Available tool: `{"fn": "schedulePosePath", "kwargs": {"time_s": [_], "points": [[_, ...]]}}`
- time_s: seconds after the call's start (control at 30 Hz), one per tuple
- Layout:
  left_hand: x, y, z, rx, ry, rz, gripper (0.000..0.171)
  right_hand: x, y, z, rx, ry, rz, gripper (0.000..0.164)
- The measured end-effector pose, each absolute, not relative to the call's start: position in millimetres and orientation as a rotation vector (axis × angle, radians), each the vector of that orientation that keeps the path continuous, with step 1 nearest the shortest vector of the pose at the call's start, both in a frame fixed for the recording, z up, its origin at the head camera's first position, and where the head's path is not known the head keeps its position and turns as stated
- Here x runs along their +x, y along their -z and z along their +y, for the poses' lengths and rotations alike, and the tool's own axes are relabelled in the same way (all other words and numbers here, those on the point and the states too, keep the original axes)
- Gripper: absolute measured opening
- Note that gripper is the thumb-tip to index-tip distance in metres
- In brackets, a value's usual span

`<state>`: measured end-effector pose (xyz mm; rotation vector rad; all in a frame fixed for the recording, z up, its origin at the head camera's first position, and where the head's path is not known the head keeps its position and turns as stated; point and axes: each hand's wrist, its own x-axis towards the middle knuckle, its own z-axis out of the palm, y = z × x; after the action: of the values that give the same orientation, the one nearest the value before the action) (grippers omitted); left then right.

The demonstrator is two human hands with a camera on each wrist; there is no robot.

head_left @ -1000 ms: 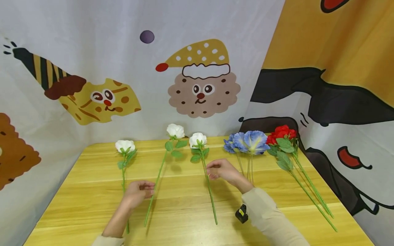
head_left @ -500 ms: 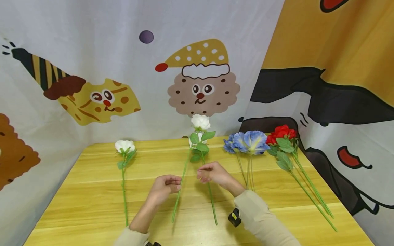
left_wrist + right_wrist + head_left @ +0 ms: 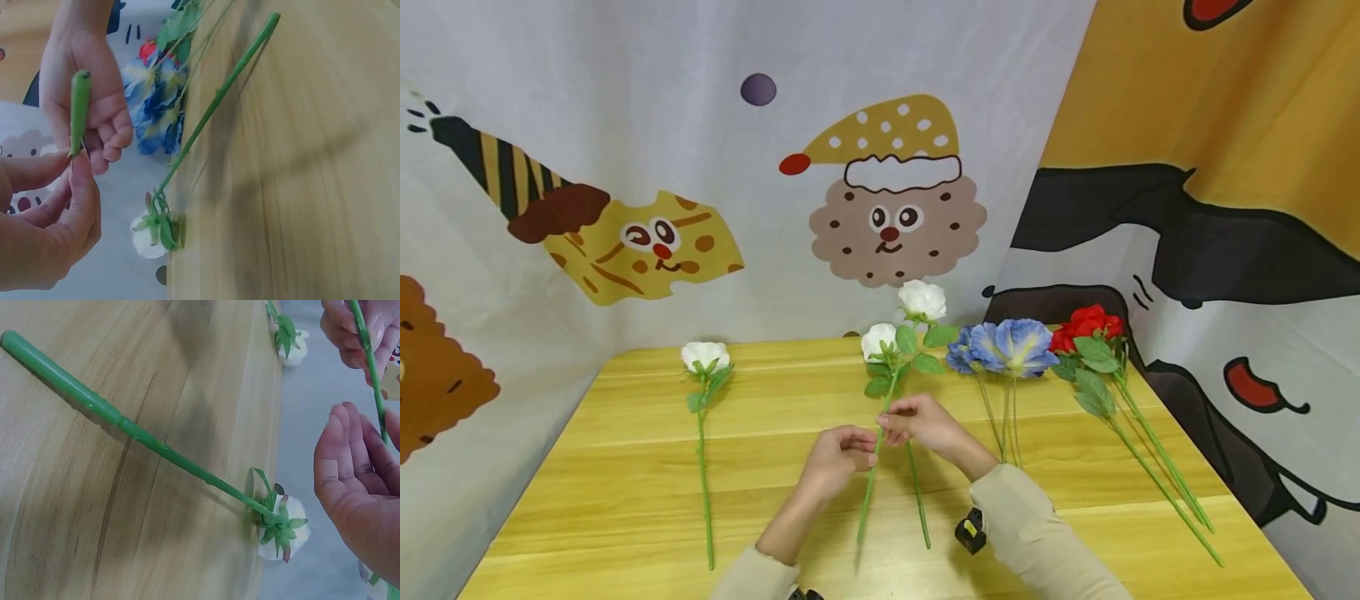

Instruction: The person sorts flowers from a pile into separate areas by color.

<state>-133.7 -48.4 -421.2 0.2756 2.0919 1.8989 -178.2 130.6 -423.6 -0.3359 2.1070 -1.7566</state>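
Note:
My left hand pinches the green stem of an artificial white rose, raised above the table and leaning right. In the left wrist view, the stem end sticks out past the left thumb and fingers. My right hand is at the same stem, fingers loosely bent; in the right wrist view the stem passes between its thumb and fingers, with no firm grip showing. A second white rose lies behind and below the held one. Another white rose lies farther left.
Blue flowers and red roses lie on the right of the wooden table. A cartoon-printed curtain hangs behind the table's back edge. A small black device is at the right sleeve.
The left hand has carried its white rose rightward, across the rose lying in the middle. The right hand has shifted slightly left, and the held stem now meets its fingertips.

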Motion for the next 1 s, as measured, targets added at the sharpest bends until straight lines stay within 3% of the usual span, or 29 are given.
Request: {"fn": "schedulePosePath", "kwargs": {"time_s": [0.37, 1.0], "points": [[-134.1, 426.7, -59.7, 0.239, -1.891, 2.130, 0.024, -183.1, 437.8, 143.7, -0.287, 1.701, 2.122, 0.019], [-139.1, 428.4, -137.6, -0.074, -1.754, 2.410, 0.024, -182.7, 458.1, 160.5, -0.260, 1.518, 2.235, 0.017]]}}
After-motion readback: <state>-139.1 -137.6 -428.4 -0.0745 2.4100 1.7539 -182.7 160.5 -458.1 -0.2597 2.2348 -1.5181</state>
